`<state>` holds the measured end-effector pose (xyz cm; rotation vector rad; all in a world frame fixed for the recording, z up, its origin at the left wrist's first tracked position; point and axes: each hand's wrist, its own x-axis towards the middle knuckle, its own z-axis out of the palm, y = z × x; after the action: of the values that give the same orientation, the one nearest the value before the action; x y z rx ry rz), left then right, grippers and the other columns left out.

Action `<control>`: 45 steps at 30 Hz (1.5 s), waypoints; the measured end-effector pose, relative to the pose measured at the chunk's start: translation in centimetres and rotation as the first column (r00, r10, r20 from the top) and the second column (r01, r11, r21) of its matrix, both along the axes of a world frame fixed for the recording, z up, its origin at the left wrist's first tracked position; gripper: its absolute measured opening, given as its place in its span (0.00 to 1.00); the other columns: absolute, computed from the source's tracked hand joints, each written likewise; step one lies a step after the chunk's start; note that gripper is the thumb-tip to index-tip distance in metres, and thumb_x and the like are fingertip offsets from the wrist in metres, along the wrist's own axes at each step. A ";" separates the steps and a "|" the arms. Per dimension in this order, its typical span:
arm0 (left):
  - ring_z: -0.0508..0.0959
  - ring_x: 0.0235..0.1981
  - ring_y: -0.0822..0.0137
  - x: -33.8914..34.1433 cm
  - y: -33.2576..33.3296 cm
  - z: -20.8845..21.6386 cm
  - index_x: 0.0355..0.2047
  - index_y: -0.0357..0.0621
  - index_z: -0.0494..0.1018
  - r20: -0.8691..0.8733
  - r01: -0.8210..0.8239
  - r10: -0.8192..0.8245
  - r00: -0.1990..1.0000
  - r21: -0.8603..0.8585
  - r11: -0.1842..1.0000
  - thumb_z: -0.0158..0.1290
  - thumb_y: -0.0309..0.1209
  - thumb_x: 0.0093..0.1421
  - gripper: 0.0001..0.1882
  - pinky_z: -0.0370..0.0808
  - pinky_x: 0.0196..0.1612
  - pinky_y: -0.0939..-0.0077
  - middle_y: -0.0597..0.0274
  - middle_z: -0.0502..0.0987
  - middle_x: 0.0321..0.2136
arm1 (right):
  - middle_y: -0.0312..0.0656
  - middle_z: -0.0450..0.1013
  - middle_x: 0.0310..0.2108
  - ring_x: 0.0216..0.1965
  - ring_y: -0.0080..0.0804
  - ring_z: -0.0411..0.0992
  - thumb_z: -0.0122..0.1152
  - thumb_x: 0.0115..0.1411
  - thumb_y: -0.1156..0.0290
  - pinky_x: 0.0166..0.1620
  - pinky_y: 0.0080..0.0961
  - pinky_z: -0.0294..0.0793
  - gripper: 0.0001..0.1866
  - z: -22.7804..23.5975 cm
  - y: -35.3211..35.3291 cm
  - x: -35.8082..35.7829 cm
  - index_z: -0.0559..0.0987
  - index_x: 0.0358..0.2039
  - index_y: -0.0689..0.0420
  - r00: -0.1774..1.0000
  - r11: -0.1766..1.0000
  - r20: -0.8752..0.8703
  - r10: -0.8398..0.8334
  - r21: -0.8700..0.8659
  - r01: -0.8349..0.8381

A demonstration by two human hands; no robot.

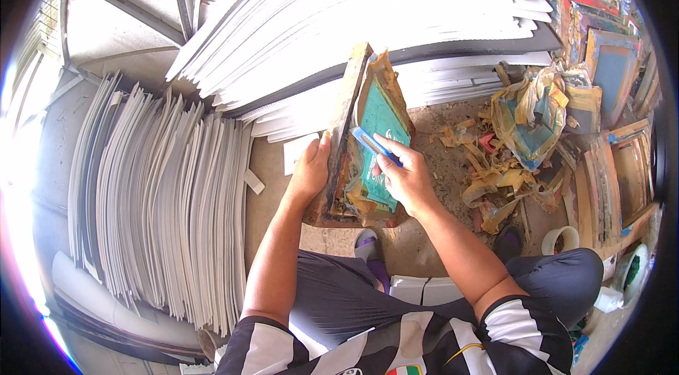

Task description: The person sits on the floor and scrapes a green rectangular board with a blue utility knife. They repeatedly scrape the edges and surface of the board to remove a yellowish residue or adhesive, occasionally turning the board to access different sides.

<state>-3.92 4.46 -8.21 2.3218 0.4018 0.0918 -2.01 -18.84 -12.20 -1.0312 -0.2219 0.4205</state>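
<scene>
Above my lap a worn wooden screen-printing frame [344, 110] is held tilted on edge. My left hand [311, 168] grips its left bar, fingers partly hidden behind the wood. Green mesh [384, 120] with pale lettering sits inside the frame, and brown tape [387, 69] peels along its edges. In my right hand [409, 178] is a blue utility knife [370, 141], pointing up and left over the mesh. Whether its blade touches the mesh or the tape, I cannot tell.
Crumpled tape and mesh scraps [502, 180] litter the floor at right. Beyond them lean old screen frames [614, 67], with a white tub [560, 240] nearer me. Stacked white sheets [396, 10] rise ahead; more upright sheets [166, 198] stand at left.
</scene>
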 end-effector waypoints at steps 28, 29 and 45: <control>0.78 0.43 0.54 -0.1 0.2 -0.5 0.49 0.32 0.74 0.026 0.011 -0.011 1.000 -0.018 1.000 0.40 0.46 0.77 0.26 0.72 0.51 0.63 0.41 0.79 0.40 | 0.32 0.74 0.27 0.18 0.11 0.61 0.52 0.74 0.72 0.21 0.14 0.61 0.22 0.5 0.8 -1.1 0.72 0.67 0.59 0.989 0.997 0.135 -0.060 -0.049 0.067; 0.77 0.43 0.62 -0.1 0.0 -0.1 0.50 0.31 0.75 0.018 0.019 -0.018 1.000 -0.015 1.000 0.39 0.46 0.78 0.27 0.72 0.51 0.67 0.48 0.80 0.41 | 0.32 0.74 0.27 0.18 0.11 0.61 0.52 0.74 0.72 0.21 0.14 0.61 0.22 0.4 0.9 -1.1 0.72 0.67 0.58 0.988 0.997 0.140 -0.062 -0.046 0.068; 0.79 0.52 0.47 0.1 -0.9 0.5 0.56 0.34 0.72 0.024 0.005 -0.004 1.000 -0.036 0.999 0.38 0.48 0.77 0.28 0.71 0.57 0.60 0.37 0.80 0.48 | 0.34 0.73 0.28 0.29 0.17 0.68 0.51 0.73 0.75 0.30 0.18 0.69 0.21 1.2 1.1 -2.1 0.73 0.65 0.63 0.970 0.986 0.219 -0.109 -0.096 0.133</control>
<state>-3.85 3.55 -7.68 2.2840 0.3833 0.1097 -4.08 -17.71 -11.03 -1.1933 -0.3282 0.2124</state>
